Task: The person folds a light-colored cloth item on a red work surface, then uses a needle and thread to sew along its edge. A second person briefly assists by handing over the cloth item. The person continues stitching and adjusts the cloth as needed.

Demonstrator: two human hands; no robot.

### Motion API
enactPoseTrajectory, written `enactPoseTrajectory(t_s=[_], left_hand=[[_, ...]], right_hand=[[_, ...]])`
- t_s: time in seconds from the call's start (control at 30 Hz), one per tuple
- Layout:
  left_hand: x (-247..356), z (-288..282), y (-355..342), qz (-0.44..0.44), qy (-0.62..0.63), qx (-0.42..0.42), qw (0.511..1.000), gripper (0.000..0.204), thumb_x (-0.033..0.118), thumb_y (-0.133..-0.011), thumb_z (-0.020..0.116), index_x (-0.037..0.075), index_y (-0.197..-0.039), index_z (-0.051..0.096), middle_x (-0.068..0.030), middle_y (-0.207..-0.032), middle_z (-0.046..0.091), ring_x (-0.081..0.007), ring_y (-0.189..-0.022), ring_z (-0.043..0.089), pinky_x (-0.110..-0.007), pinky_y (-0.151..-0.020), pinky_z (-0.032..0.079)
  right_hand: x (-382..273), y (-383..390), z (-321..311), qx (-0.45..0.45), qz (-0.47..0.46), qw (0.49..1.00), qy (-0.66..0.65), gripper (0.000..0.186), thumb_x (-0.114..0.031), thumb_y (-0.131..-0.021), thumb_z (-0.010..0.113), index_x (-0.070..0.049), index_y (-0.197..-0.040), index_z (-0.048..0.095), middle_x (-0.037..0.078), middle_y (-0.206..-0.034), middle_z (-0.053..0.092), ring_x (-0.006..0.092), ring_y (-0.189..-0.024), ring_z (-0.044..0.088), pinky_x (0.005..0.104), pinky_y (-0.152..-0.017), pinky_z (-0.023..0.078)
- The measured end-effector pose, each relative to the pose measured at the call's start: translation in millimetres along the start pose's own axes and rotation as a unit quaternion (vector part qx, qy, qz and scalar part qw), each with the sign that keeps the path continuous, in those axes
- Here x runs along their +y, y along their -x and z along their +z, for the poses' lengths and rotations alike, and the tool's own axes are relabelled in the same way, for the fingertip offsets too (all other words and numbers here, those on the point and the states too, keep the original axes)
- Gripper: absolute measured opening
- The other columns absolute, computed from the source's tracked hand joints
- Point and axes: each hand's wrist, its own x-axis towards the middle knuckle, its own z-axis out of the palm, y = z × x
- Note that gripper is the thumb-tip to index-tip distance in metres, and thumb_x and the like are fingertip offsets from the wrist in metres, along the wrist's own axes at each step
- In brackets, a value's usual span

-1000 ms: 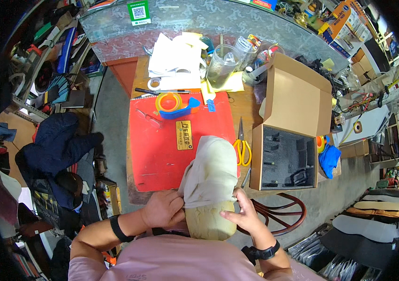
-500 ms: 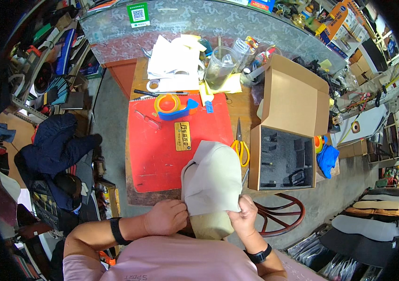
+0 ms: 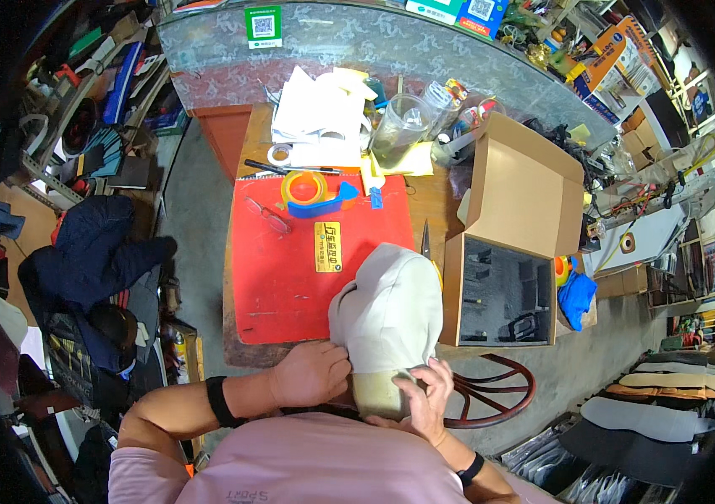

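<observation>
In front of my chest stands a rounded, pale yellowish form [image 3: 381, 396], its lower end bare. A smooth off-white sheet [image 3: 395, 307], like thin leather or cloth, is drawn over its upper part, with folds along the left side. My left hand [image 3: 311, 375] is closed at the sheet's lower left edge, fingers curled in. My right hand [image 3: 427, 395] grips the form's lower right side, its bent fingers lying across the form and the sheet's lower edge. What lies under the sheet is hidden.
Beyond the form, a red board [image 3: 282, 286] lies on the wooden table, bearing a tape dispenser [image 3: 307, 191] and glasses [image 3: 269, 216]. Scissors [image 3: 426, 244], partly hidden, lie beside an open cardboard box [image 3: 500, 290]. A dark red round-framed stool [image 3: 500, 391] stands right of the table.
My right hand has shifted from pinching the sheet's lower right edge to gripping the form lower down, fingers more spread. The sheet's lower edge sits higher on the form, which has tilted slightly.
</observation>
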Motion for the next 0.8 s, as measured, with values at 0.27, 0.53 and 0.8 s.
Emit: enactPoseTrajectory(t_s=[0.27,0.53,0.8], left_hand=[[-20,22,-32,0.081,-0.041,-0.018,0.996,0.014,0.018,-0.064,0.058,0.009,-0.062,0.049,-0.0063,-0.068,0.046,-0.0223,-0.065,0.05,-0.034,-0.051,0.042],[-23,18,-36,0.132,0.014,-0.101,0.986,0.016,0.018,-0.07,0.06,0.003,-0.071,0.053,-0.0102,-0.073,0.051,-0.0259,-0.067,0.053,-0.036,-0.058,0.044],[-24,37,-55,-0.048,0.042,0.003,0.998,0.021,0.015,-0.071,0.06,0.002,-0.084,0.05,-0.0126,-0.081,0.051,-0.0298,-0.076,0.055,-0.04,-0.065,0.047]], right_hand=[[16,-17,3,-0.06,0.033,0.991,0.116,0.071,-0.037,-0.072,0.071,0.002,-0.125,0.046,0.017,-0.121,0.046,0.0354,-0.105,0.044,0.0466,-0.091,0.034],[16,-31,20,-0.073,0.043,0.989,0.119,0.066,-0.028,-0.071,0.071,0.004,-0.123,0.045,0.02,-0.118,0.046,0.0354,-0.103,0.045,0.0446,-0.085,0.035],[38,-82,32,-0.006,0.137,0.984,0.11,0.051,-0.021,-0.068,0.068,0.003,-0.111,0.057,0.018,-0.11,0.053,0.035,-0.099,0.047,0.0431,-0.088,0.037]])
